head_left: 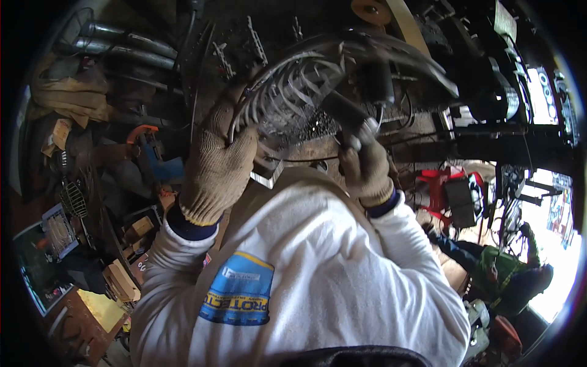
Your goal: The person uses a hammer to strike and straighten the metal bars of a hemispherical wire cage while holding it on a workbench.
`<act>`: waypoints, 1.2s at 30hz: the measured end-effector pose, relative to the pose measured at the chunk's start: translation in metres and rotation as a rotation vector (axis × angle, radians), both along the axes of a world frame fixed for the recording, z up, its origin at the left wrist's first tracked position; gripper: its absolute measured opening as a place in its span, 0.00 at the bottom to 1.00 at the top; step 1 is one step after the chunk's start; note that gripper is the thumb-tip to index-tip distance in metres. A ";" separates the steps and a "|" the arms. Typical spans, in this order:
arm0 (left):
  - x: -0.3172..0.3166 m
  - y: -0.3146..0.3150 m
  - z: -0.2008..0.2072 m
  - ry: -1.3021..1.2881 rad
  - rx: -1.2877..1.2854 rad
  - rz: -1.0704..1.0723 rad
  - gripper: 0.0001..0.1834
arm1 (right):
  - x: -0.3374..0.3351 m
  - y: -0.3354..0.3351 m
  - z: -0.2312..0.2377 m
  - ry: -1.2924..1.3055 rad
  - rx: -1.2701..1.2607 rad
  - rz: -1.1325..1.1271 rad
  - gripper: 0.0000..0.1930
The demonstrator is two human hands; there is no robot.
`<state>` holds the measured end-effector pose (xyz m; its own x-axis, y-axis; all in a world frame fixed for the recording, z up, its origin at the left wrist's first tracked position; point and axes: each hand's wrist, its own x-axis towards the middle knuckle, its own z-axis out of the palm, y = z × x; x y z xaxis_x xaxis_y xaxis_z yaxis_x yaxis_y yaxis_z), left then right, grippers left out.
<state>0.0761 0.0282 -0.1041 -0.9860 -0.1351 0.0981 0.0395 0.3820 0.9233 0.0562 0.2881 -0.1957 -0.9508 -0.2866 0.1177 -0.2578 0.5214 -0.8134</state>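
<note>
My left hand [223,162], in a brown knitted glove, is closed on the near end of a curved, ribbed metal piece [287,92]. Motion smears the piece; its repeated curved bars look like a cage or coil, and its long arched edge sweeps away to the right. My right hand [369,168], gloved the same way, is closed at the near end of a dark cylindrical tool [345,113] with a shiny metal end. The tool's far part lies by the ribbed piece; whether they touch I cannot tell. Beside it is another dark cylinder [376,82] with a cable.
Chain lengths [255,40] lie on the dark surface ahead. Metal pipes [122,43] and a brown cloth [73,95] are at the far left, above a blue and orange tool [156,156]. To the right are a red chair [435,189] and a person in green [507,269].
</note>
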 end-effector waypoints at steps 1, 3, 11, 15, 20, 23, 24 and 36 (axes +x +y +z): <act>0.001 0.000 0.001 -0.100 0.065 -0.019 0.25 | 0.006 0.004 -0.002 -0.020 -0.197 0.036 0.15; 0.003 0.002 -0.006 -0.068 0.142 -0.033 0.26 | 0.003 0.004 0.002 -0.037 -0.318 0.080 0.15; -0.001 -0.002 0.006 0.014 0.327 -0.012 0.27 | 0.012 0.002 -0.011 -0.106 -0.475 0.069 0.15; 0.005 0.000 0.013 -0.042 0.436 0.021 0.26 | 0.002 0.002 -0.018 0.095 -0.195 0.104 0.12; 0.005 -0.007 0.017 -0.103 0.236 -0.008 0.24 | 0.000 0.005 -0.004 0.239 -0.111 0.092 0.12; 0.002 -0.005 0.009 -0.001 0.561 -0.001 0.25 | 0.001 0.008 0.003 0.121 -0.174 0.109 0.14; 0.003 -0.005 0.012 0.001 0.562 0.000 0.25 | -0.002 0.004 0.009 0.224 -0.025 0.137 0.14; -0.002 -0.005 0.016 -0.117 0.369 0.062 0.25 | -0.005 0.009 -0.021 0.170 -0.155 0.042 0.16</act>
